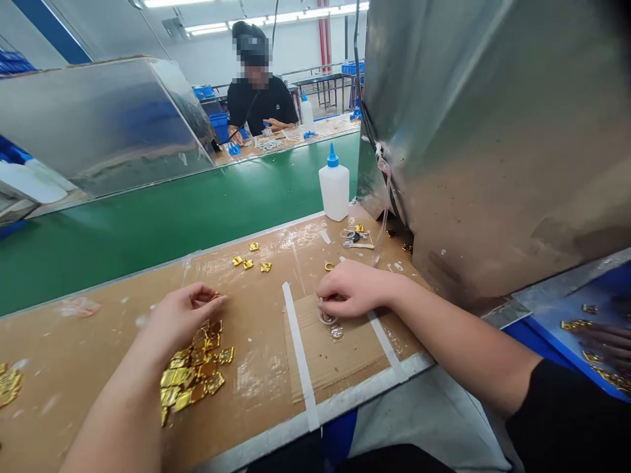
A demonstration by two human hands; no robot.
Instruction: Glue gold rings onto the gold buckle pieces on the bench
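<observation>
A big metal housing (493, 144) looms on the right of where I stand, and a green belt (236, 203) runs past it behind the brown bench (261, 374). Across the belt a co-worker (259, 108) in a black top sits working. On the bench lies a cardboard sheet (340, 364), with white strips (300, 361) along its sides. The right hand (359, 288) bends over the sheet, its grip narrow; I can't tell whether it holds anything. The left hand (183, 316) has its grip pinched on a gold piece (215, 295), just above a heap of gold pieces (190, 378). A white bottle (334, 192) with a blue cap stands upright near the belt. Smallest of all, a clear ring (327, 320) sits under the right fingertips.
</observation>
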